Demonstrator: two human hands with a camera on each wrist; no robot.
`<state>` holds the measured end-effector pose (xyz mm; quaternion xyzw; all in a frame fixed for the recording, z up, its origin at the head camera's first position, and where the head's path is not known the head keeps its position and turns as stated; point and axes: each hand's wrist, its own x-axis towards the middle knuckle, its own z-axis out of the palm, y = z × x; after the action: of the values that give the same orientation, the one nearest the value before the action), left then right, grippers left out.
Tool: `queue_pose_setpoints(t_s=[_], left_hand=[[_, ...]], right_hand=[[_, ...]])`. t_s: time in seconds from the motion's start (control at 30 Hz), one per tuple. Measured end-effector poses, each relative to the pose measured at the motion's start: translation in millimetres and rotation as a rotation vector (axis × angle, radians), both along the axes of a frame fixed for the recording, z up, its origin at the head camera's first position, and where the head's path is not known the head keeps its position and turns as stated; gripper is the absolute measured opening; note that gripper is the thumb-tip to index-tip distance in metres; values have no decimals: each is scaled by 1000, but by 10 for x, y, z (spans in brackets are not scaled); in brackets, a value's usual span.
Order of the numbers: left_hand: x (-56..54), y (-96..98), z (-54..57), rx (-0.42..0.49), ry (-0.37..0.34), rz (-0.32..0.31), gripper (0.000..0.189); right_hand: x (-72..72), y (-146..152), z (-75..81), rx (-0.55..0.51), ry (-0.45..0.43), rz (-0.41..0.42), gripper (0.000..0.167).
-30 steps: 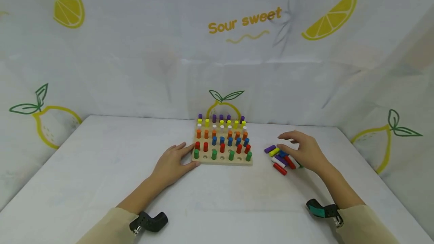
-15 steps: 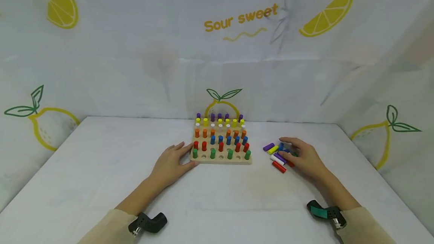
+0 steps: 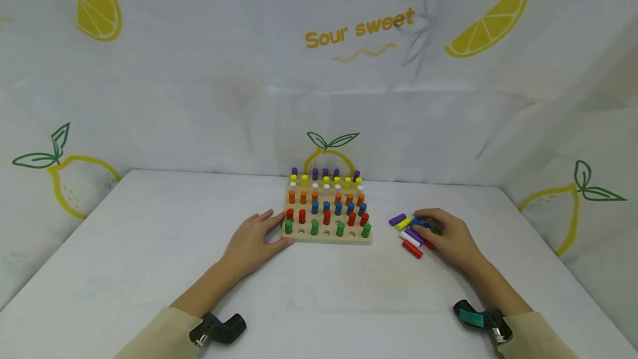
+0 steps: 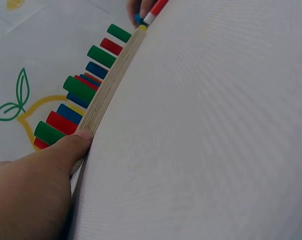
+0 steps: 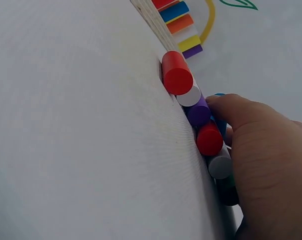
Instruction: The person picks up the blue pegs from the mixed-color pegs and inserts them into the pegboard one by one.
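A wooden pegboard (image 3: 326, 241) stands near the back of the table with rows of coloured pegs upright in it. My left hand (image 3: 251, 244) rests at its front left corner. The thumb (image 4: 77, 145) presses the front edge and the forefinger touches the left side, both fairly straight. To the right of the board lies a small pile of loose pegs, among them a red peg (image 3: 412, 249) and a white peg (image 3: 410, 238). Over this pile, my right hand (image 3: 448, 237) pinches a blue peg (image 5: 219, 122) between thumb and fingers. Its fingertips are partly hidden.
Purple (image 3: 397, 219) and yellow (image 3: 404, 224) pegs lie at the pile's left. Several front-row holes (image 3: 326, 232) in the board are bare. A white cloth wall with lemon prints rises behind the white table (image 3: 319, 303).
My right hand has come down onto the pile, and its thumb and fingers have closed in on the blue peg. The left hand and the board stay in place.
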<state>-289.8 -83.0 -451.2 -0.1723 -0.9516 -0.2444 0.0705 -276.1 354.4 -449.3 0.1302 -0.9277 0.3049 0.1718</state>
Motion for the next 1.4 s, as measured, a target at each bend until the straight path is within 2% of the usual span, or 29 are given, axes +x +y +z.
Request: queue_pose_setpoints(t_s=[0.2,0.53,0.97,1.17,1.4], left_hand=[[14,0,8,-5,-4,-10,69],[32,-6,19,-7,13,-15,68],[50,-24,40,-9,6,-23,68],[21,-6,27,10,23,-24,66],[6,-14,-11,44,23,-20,69]], right_hand=[[50,1,-24,-15,-14,-38,29],[73,-10,-37,-46,41,-126,26],[60,-14,-46,-45,73,-131,24],[40,-42,99,-44,72,-126,26],[29,-206,381,-22,173,-49,24]])
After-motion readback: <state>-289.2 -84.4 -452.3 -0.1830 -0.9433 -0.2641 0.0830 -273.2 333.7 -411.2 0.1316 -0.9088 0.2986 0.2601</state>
